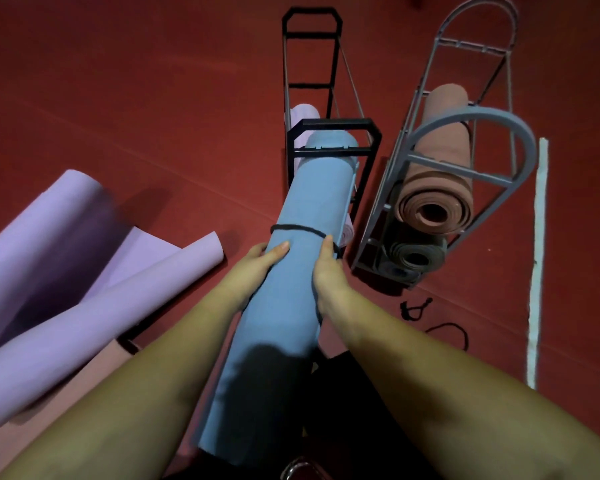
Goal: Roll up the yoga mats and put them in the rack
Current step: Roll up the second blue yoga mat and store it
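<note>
Head view: left hand (pixel 257 268) and right hand (pixel 329 271), grip closed around rolled blue mat (pixel 291 271).

Both forearms are bare from the near edge of the view up to the wrists, with no sleeves, watch, bracelet or ring showing. The left hand (pixel 257 263) and right hand (pixel 328 268) are ungloved. Between the arms, near the body, dark, seemingly black clothing (pixel 340 410) covers the lap.
</note>
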Demonstrator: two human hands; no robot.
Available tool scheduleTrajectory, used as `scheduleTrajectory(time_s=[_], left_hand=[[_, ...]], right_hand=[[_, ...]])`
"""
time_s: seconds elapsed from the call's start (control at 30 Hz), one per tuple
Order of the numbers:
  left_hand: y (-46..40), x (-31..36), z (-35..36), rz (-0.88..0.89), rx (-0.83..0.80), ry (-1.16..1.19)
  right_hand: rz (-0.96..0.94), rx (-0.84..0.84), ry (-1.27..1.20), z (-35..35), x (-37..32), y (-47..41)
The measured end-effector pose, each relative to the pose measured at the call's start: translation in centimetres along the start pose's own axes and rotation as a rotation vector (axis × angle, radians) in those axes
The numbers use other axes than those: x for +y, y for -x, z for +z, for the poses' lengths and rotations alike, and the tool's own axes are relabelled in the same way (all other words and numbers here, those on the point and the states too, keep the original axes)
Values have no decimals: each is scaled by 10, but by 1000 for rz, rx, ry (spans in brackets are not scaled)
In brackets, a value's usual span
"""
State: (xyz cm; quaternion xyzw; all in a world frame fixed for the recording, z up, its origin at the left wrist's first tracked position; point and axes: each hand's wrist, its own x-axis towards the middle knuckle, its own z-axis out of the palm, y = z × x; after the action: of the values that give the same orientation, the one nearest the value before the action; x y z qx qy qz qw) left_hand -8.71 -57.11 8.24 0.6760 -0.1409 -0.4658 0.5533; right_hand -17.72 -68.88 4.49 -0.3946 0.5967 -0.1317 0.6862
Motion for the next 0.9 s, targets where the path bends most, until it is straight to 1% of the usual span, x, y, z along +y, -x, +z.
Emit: scheduleTrajectory(time_s=[0.07, 0.13, 0.2, 0.27, 0.33, 0.37, 0.43, 0.47, 0.57, 0.77, 0.8, 0.9], left_hand=[[-10, 9, 7, 31, -5, 76], [-21, 19, 13, 55, -51, 153], [-25, 24, 17, 11, -89, 171], [-28, 21, 25, -79, -125, 202], [-28, 14, 39, -158, -124, 207], [-27, 11, 49, -166, -119, 185], [-27, 13, 67, -129, -44, 105], [-29, 16, 73, -110, 2, 85], [-40, 27, 80, -79, 59, 216], [-55, 60, 85, -51, 115, 223], [-58, 64, 88, -49, 126, 218], [-60, 74, 94, -43, 165, 203]], right_hand=[[-38, 7, 2, -2, -20, -17], [-98, -50, -53, -7, -44, -38], [-118, -113, -68, -17, -70, -60], [-79, -158, -10, -25, -92, -78], [-131, -180, 76, -33, -111, -86], [-167, -170, 126, -36, -119, -83], [-212, -176, 214, -42, -133, -74], [-226, -191, 248, -46, -135, -67], [-250, -226, 299, -70, -128, -48], [8, -468, 379, -110, -95, -6], [15, -467, 374, -113, -92, 2], [-67, -392, 305, -112, -92, 15]])
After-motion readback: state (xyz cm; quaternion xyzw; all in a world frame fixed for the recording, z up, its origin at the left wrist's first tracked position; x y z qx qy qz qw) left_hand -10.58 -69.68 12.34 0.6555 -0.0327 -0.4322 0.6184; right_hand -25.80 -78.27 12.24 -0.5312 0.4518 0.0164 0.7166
